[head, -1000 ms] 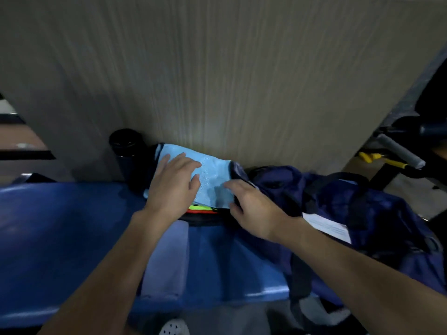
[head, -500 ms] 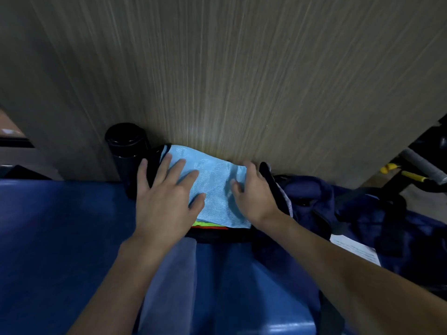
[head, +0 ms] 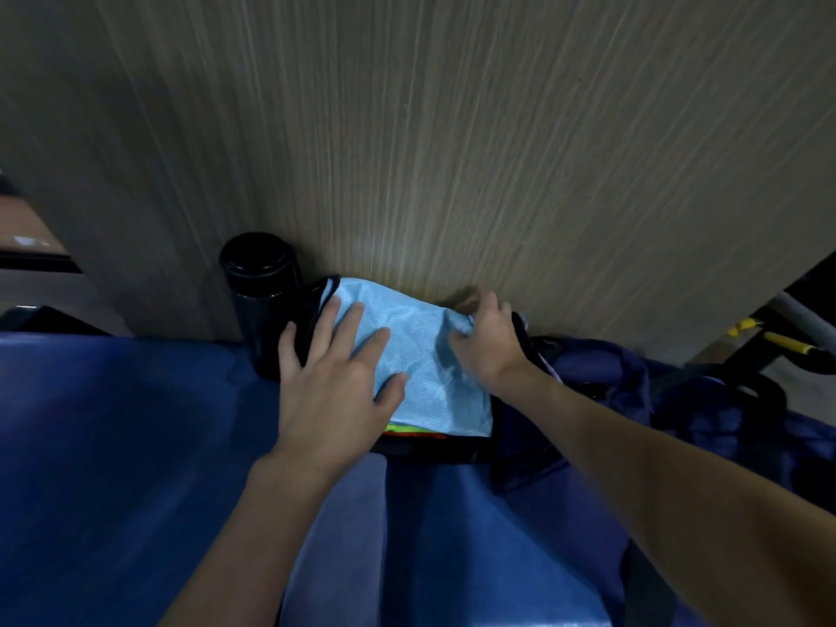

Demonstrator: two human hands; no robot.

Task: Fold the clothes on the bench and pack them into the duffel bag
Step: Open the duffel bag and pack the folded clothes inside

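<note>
A blue padded bench is filling the foreground. Farther in, the left hand is lying flat with its fingers spread, pressing on a folded light blue mesh cloth that is topping a stack of folded clothes. The right hand is pinching the cloth's right edge. A navy fabric duffel bag is sitting just right of the stack. A black cylindrical bottle is standing at the stack's far left, against a wood-grain wall panel.

One left hand, one right hand, one blue garment, one flask, one duffel bag.
</note>
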